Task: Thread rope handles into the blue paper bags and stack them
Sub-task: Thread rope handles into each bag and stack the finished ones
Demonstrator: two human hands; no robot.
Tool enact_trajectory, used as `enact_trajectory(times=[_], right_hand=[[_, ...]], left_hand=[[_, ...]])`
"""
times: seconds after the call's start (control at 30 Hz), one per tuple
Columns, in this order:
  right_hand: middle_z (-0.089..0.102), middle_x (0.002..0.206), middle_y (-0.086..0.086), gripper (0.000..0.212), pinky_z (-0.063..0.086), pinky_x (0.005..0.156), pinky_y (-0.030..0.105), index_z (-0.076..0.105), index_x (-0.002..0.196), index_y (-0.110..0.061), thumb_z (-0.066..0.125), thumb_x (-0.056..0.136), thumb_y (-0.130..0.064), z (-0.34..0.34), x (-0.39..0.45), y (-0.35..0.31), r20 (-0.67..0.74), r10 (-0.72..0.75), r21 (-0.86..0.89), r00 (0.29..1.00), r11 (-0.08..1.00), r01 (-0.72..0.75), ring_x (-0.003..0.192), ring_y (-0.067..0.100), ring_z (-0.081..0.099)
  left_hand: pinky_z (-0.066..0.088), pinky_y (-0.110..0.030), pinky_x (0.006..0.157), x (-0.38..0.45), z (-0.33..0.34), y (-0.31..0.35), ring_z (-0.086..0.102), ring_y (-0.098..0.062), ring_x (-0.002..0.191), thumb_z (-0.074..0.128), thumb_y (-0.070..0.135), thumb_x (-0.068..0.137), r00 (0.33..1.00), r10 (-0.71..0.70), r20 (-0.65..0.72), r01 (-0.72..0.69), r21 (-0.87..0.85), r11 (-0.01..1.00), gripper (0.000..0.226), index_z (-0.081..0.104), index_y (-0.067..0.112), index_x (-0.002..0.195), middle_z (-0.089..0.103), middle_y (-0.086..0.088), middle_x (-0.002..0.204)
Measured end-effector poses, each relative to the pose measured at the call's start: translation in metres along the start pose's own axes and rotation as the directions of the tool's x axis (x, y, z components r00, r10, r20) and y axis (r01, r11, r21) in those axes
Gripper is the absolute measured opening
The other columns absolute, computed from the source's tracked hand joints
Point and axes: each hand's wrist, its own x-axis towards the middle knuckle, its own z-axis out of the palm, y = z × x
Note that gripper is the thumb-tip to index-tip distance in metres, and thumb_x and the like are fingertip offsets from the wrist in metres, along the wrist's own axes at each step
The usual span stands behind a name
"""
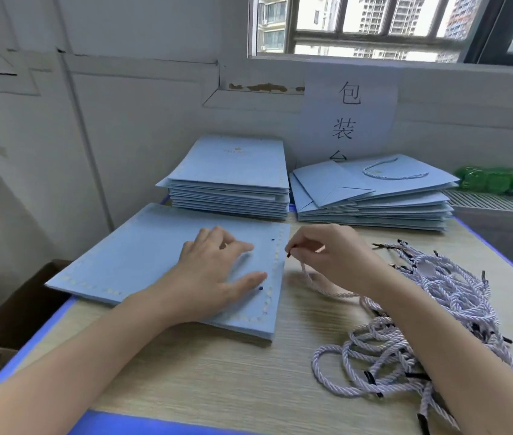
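A flat blue paper bag (142, 259) lies in front of me on a low pile, its two dark handle holes near its right edge. My left hand (214, 271) rests flat on it, fingers spread beside the holes. My right hand (327, 255) pinches the black tip of a pale twisted rope handle (314, 285) just right of the bag's edge; the rope trails down toward the table. A tangled heap of rope handles (406, 318) lies on the right, partly hidden by my right forearm.
Two stacks of blue bags stand at the back: a plain one (233, 183) and one with handles fitted (390, 196). A green bottle (497, 180) lies far right. A paper sign (349, 120) hangs on the wall. The wooden table (217, 372) has a blue edge.
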Motion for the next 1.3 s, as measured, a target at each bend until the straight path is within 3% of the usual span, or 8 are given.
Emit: enact_trajectory(times=[0.13, 0.27, 0.4, 0.63, 0.83, 1.03, 1.17, 1.3], right_hand=[[0.066, 0.083, -0.007, 0.018, 0.047, 0.074, 0.017, 0.071, 0.090, -0.022, 0.058, 0.090, -0.011, 0.001, -0.006, -0.014, 0.149, -0.131, 0.201, 0.980, 0.975, 0.099, 0.072, 0.002, 0.056], [0.058, 0.089, -0.009, 0.016, 0.037, 0.069, 0.007, 0.072, 0.095, -0.022, 0.059, 0.090, -0.013, 0.012, -0.009, -0.023, 0.266, -0.209, 0.056, 0.941, 0.978, 0.201, 0.071, -0.007, 0.050], [0.058, 0.090, -0.008, 0.019, 0.038, 0.071, 0.010, 0.073, 0.099, -0.019, 0.059, 0.089, -0.010, 0.021, -0.009, -0.027, 0.222, -0.246, 0.020, 0.944, 0.969, 0.247, 0.070, -0.004, 0.049], [0.061, 0.077, -0.014, 0.022, 0.041, 0.065, 0.010, 0.065, 0.085, -0.027, 0.064, 0.082, -0.005, 0.026, -0.009, -0.027, 0.156, -0.216, 0.175, 0.964, 0.966, 0.188, 0.070, -0.002, 0.054], [0.045, 0.075, -0.020, 0.021, 0.032, 0.068, 0.005, 0.075, 0.089, -0.012, 0.058, 0.086, 0.000, 0.021, -0.009, -0.034, 0.229, -0.322, 0.029, 0.919, 0.946, 0.324, 0.076, -0.021, 0.046], [0.046, 0.087, -0.008, 0.030, 0.031, 0.077, 0.011, 0.073, 0.098, -0.023, 0.054, 0.087, -0.003, 0.010, -0.012, -0.026, 0.064, -0.327, -0.036, 0.943, 0.943, 0.330, 0.085, 0.006, 0.041], [0.054, 0.069, -0.012, 0.025, 0.037, 0.060, 0.015, 0.071, 0.081, -0.022, 0.058, 0.082, 0.000, -0.007, -0.016, -0.028, -0.117, -0.208, 0.155, 0.971, 0.962, 0.224, 0.062, 0.003, 0.048], [0.048, 0.049, -0.008, 0.018, 0.028, 0.048, 0.019, 0.073, 0.071, -0.014, 0.061, 0.084, -0.016, 0.004, -0.016, -0.034, 0.030, -0.128, 0.121, 0.991, 0.985, 0.123, 0.048, 0.005, 0.039]], left_hand=[[0.004, -0.034, 0.117, -0.003, 0.002, 0.013, 0.000, -0.004, 0.139, 0.029, 0.090, 0.055, 0.985, -0.015, 0.171, 0.026, -0.061, 0.998, 0.112, 0.016, 0.031, 0.150, 0.009, 0.010, 0.150], [0.000, -0.046, 0.118, -0.003, 0.008, 0.010, -0.009, -0.011, 0.142, 0.033, 0.090, 0.055, 0.957, -0.015, 0.290, 0.024, -0.028, 0.999, 0.114, 0.013, 0.030, 0.150, 0.000, 0.007, 0.153], [0.001, -0.046, 0.117, -0.002, 0.007, 0.012, -0.004, -0.007, 0.139, 0.041, 0.077, 0.061, 0.965, -0.008, 0.262, 0.028, -0.069, 0.997, 0.084, 0.035, 0.029, 0.129, 0.008, 0.003, 0.150], [0.012, -0.044, 0.116, 0.002, 0.010, 0.007, 0.013, -0.016, 0.132, 0.040, 0.083, 0.047, 0.976, -0.021, 0.218, 0.058, -0.164, 0.985, 0.065, 0.034, 0.042, 0.098, 0.023, 0.008, 0.129], [0.026, -0.032, 0.104, 0.004, 0.002, 0.009, 0.026, -0.010, 0.120, 0.041, 0.076, 0.040, 0.984, -0.018, 0.178, 0.062, -0.243, 0.968, 0.083, 0.035, 0.036, 0.112, 0.031, 0.010, 0.121], [0.040, -0.030, 0.087, 0.006, -0.012, 0.006, 0.047, -0.007, 0.101, 0.048, 0.070, 0.040, 0.984, -0.058, 0.166, 0.121, -0.396, 0.910, 0.058, 0.055, 0.028, 0.080, 0.050, 0.009, 0.099], [0.042, -0.043, 0.102, 0.006, -0.020, -0.003, 0.060, -0.011, 0.106, 0.056, 0.060, 0.046, 0.982, -0.058, 0.180, 0.148, -0.542, 0.827, 0.042, 0.067, 0.021, 0.059, 0.068, 0.003, 0.089], [0.043, -0.036, 0.099, 0.007, -0.019, -0.004, 0.060, -0.009, 0.101, 0.058, 0.054, 0.054, 0.980, -0.044, 0.194, 0.141, -0.522, 0.841, 0.033, 0.067, 0.022, 0.058, 0.066, 0.005, 0.091]])
